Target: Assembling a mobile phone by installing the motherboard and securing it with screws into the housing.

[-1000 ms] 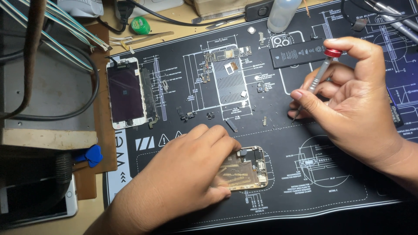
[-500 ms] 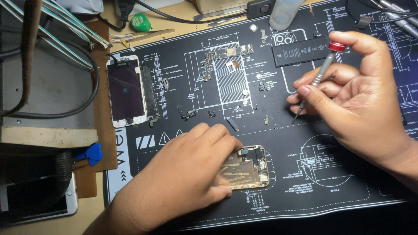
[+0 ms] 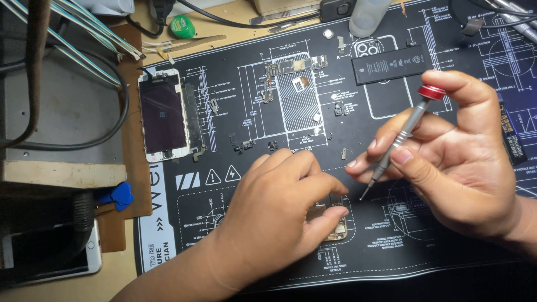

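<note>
Between my right thumb and fingertips [image 3: 401,155], I am gripping a slim grey screwdriver [image 3: 404,133] with a red cap, fingers clamped on its shaft, index finger curling over the cap, and its tip angling down toward the mat just right of my left fingertips. My right hand [image 3: 453,162] is hovering above the black repair mat [image 3: 240,84], which is printed with white diagram lines. My left hand [image 3: 274,215] is lying flat across a gold-toned phone circuit board [image 3: 335,229], fingers closed down on it and pressing it to the mat; only the board's right edge is showing beneath my thumb and fingertips. Above my hands, a black rectangular phone battery [image 3: 391,64] is lying near the mat's top edge, and a smaller circuit board [image 3: 291,67] is sitting on a printed outline to its left, with tiny loose parts scattered about. At the mat's left edge, a white-framed phone screen [image 3: 163,117] is lying face up. Beyond it, a blue plastic pick [image 3: 120,196] is sitting on the brown bench surface, a second white phone [image 3: 56,263] is lying at the lower left, and a green roll [image 3: 182,26] is sitting near the top.
</note>
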